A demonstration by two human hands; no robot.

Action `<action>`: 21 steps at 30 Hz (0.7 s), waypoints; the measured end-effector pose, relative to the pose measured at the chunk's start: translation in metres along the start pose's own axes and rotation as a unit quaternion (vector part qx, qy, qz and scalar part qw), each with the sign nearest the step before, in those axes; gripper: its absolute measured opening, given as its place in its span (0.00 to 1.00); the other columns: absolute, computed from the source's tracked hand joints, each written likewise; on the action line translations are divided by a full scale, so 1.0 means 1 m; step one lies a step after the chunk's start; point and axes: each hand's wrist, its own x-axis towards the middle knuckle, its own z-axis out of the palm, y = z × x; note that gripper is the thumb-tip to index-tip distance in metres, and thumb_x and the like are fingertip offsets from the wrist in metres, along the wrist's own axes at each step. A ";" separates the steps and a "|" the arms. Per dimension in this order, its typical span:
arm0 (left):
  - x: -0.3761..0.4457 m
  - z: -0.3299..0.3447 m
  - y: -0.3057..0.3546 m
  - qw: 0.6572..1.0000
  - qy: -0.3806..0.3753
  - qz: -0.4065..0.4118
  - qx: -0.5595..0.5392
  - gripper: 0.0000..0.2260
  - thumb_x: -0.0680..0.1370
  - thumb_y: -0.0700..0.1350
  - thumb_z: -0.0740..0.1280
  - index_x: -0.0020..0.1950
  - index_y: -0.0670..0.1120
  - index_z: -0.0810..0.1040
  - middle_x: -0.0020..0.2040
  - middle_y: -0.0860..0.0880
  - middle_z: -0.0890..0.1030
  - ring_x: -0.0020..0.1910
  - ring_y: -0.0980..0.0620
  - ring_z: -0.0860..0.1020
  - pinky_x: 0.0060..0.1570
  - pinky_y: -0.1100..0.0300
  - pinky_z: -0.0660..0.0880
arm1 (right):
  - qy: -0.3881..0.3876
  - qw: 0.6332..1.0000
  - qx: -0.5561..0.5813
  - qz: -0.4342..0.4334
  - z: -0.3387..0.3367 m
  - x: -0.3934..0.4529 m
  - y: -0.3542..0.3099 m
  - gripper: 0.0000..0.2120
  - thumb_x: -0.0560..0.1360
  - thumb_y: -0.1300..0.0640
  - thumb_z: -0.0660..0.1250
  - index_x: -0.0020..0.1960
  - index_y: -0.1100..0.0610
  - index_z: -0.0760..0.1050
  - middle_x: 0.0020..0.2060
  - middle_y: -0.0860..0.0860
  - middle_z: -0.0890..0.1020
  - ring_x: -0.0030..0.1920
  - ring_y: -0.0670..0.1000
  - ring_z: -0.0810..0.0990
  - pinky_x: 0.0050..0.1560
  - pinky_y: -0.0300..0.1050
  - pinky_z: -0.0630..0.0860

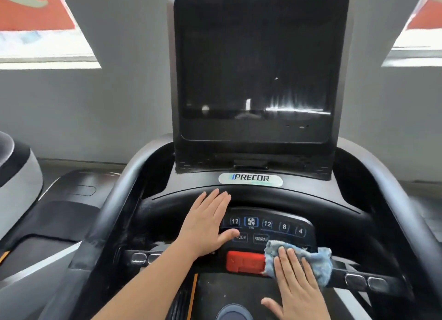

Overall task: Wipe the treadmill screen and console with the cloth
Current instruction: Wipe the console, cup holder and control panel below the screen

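Windows sit high on the grey far wall at both sides, and part of a neighbouring machine (pixel 16 173) shows at the far left edge. Left hand (pixel 205 221) lies flat and spread on the left part of the console (pixel 334 200), palm down, fingers together and reaching toward the Precor badge (pixel 250 179), thumb beside the MODE key; it holds nothing. Above, in the centre, the dark screen (pixel 256 68) stands upright, with streaky reflections along its lower right. Below the numbered keys (pixel 267 224) sits the red stop button (pixel 245 261). Just right of it, the blue cloth (pixel 320 263) lies crumpled on the near edge of the console, touching the button's right end. Right hand (pixel 296 286) presses flat on the cloth, fingers straight, not curled around it. Silver grip sensors (pixel 366 281) sit on the bar at the right.
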 end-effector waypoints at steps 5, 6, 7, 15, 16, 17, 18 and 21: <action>-0.001 -0.002 0.000 1.000 0.002 0.005 -0.016 0.44 0.75 0.75 0.38 0.82 0.46 0.53 0.81 0.50 0.55 0.80 0.50 0.46 0.76 0.49 0.43 | 0.186 0.971 0.149 -0.025 0.022 0.026 0.002 0.44 0.66 0.34 0.28 0.67 0.35 0.74 0.56 0.36 0.83 0.58 0.39 0.81 0.57 0.45 0.74; -0.002 -0.003 0.001 1.000 0.003 0.008 -0.018 0.45 0.75 0.75 0.37 0.82 0.46 0.51 0.82 0.50 0.53 0.80 0.51 0.44 0.76 0.50 0.42 | 0.145 0.973 0.172 -0.042 0.014 0.025 0.003 0.44 0.65 0.32 0.29 0.68 0.36 0.73 0.58 0.38 0.82 0.60 0.39 0.80 0.59 0.46 0.73; -0.002 -0.004 0.001 1.000 0.002 0.013 -0.019 0.45 0.74 0.75 0.36 0.82 0.47 0.49 0.82 0.50 0.51 0.80 0.51 0.43 0.76 0.50 0.41 | 0.047 0.986 0.152 -0.040 -0.002 0.018 0.006 0.41 0.69 0.28 0.37 0.74 0.41 0.68 0.67 0.43 0.78 0.68 0.44 0.75 0.64 0.49 0.70; -0.002 -0.003 0.002 1.000 0.004 0.009 -0.009 0.44 0.76 0.75 0.38 0.82 0.46 0.52 0.81 0.49 0.55 0.80 0.50 0.47 0.75 0.51 0.42 | -0.034 0.999 -0.009 -0.035 -0.033 0.071 0.063 0.47 0.74 0.28 0.56 0.78 0.62 0.59 0.79 0.58 0.58 0.80 0.58 0.54 0.74 0.60 0.55; -0.002 -0.005 0.003 1.000 0.005 0.011 -0.011 0.44 0.75 0.75 0.38 0.82 0.46 0.51 0.81 0.49 0.52 0.80 0.50 0.46 0.75 0.51 0.41 | -0.018 1.000 0.000 -0.020 -0.029 0.068 0.058 0.48 0.73 0.27 0.57 0.77 0.63 0.61 0.78 0.59 0.60 0.79 0.59 0.56 0.74 0.61 0.56; -0.003 -0.006 0.003 1.000 0.001 0.009 -0.009 0.45 0.75 0.75 0.37 0.82 0.46 0.49 0.81 0.50 0.49 0.80 0.50 0.45 0.75 0.52 0.41 | -0.011 1.000 0.014 -0.008 -0.024 0.062 0.052 0.49 0.72 0.26 0.57 0.76 0.64 0.62 0.78 0.60 0.62 0.78 0.60 0.58 0.73 0.62 0.56; -0.003 -0.007 0.004 1.000 -0.002 0.004 -0.004 0.44 0.75 0.75 0.37 0.82 0.46 0.49 0.81 0.50 0.48 0.80 0.50 0.44 0.75 0.52 0.41 | 0.003 1.000 0.022 -0.011 -0.017 0.053 0.046 0.51 0.70 0.25 0.58 0.76 0.64 0.63 0.77 0.61 0.63 0.77 0.61 0.60 0.73 0.62 0.56; -0.007 -0.009 0.011 1.000 0.003 -0.018 0.007 0.42 0.79 0.72 0.43 0.80 0.43 0.57 0.80 0.45 0.59 0.80 0.48 0.53 0.74 0.50 0.48 | 0.001 0.997 -0.015 -0.074 0.004 0.023 0.029 0.52 0.67 0.27 0.62 0.76 0.63 0.63 0.76 0.61 0.64 0.77 0.62 0.60 0.72 0.62 0.57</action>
